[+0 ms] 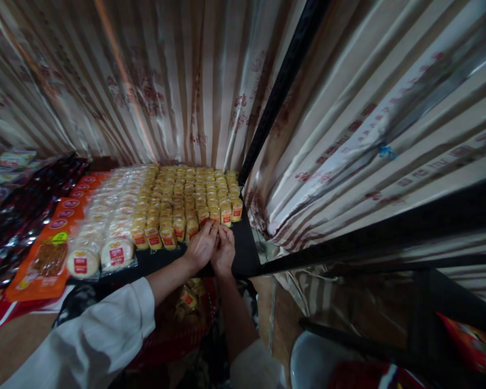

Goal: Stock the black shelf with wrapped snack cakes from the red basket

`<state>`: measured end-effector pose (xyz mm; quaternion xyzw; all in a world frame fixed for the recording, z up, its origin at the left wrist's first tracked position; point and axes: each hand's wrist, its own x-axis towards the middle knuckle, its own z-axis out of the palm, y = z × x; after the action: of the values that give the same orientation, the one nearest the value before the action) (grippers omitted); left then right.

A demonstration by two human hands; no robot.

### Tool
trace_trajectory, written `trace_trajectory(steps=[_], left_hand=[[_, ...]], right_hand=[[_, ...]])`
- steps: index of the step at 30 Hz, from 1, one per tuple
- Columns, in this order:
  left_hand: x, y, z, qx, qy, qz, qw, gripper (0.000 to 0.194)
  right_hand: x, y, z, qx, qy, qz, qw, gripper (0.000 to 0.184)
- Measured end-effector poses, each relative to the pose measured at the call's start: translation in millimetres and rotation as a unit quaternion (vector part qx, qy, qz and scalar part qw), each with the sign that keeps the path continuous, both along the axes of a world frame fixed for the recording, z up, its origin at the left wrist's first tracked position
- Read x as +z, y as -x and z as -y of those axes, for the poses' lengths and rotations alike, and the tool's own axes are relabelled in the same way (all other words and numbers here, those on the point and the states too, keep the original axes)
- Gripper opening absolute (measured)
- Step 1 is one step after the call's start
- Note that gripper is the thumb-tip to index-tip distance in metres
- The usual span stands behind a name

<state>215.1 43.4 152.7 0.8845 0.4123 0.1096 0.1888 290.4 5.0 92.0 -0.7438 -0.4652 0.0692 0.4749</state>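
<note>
My left hand and my right hand meet at the front edge of a black shelf. Both are closed, their fingertips pressed together around a small yellow packaged snack cake at the front of its row; my fingers hide part of it. Rows of matching yellow snack cakes with red labels stretch back from there. Under my forearms, a red basket holds more yellow packs.
To the left lie round white packaged cakes, orange snack bags and dark shiny packs. A black post rises at the shelf's back right corner, before a printed plastic curtain. A pale stool-like object stands lower right.
</note>
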Motion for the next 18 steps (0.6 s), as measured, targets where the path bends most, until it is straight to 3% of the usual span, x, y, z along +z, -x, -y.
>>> trace_trajectory(steps=[6,11,18], left_hand=[[1.9,-1.4,0.8,0.002,-0.003,-0.013,1.0,0.039],[0.7,5.7,9.3,0.002,-0.02,0.04,0.999,0.037],[-8.5,43.0,42.4,-0.033,-0.003,0.096,0.995,0.036]], right_hand=[[-2.9,-1.7,1.2,0.014,0.006,0.009,1.0,0.041],[-2.3,-3.0,1.5,0.008,-0.057,0.002,0.998,0.039],[19.8,7.8,14.0,0.019,-0.116,-0.006,0.993,0.036]])
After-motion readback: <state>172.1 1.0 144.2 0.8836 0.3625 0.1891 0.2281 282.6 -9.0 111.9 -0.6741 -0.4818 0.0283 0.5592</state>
